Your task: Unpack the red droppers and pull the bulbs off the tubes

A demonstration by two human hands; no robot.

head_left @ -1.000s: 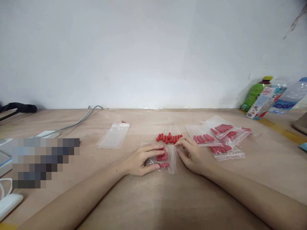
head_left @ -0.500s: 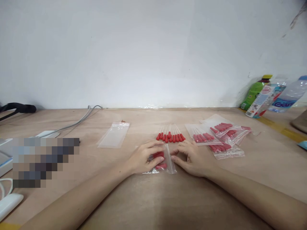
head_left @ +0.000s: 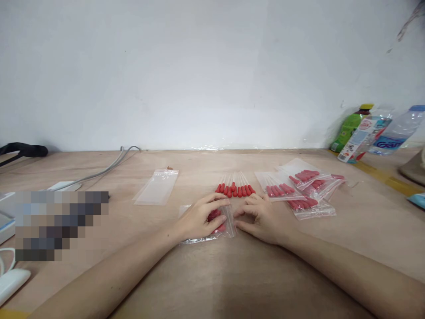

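A clear zip bag of red-bulbed droppers [head_left: 223, 226] lies on the wooden table in front of me. My left hand [head_left: 199, 218] rests flat on top of it, fingers stretched over the red bulbs. My right hand [head_left: 260, 218] touches the bag's right edge, fingers curled and pressed together on the plastic. Just behind my hands lies a loose row of red-bulbed glass droppers [head_left: 235, 189], bulbs toward me.
Several filled bags of droppers [head_left: 303, 192] are piled to the right. An empty clear zip bag [head_left: 156, 192] lies to the left. Bottles [head_left: 368, 130] stand at the far right by the wall. Grey cables [head_left: 106, 168] and white devices [head_left: 13, 281] sit at the left.
Both hands and the bag have slid slightly left and away from me, closer to the loose droppers. My right hand's fingers have curled in at the bag's edge.
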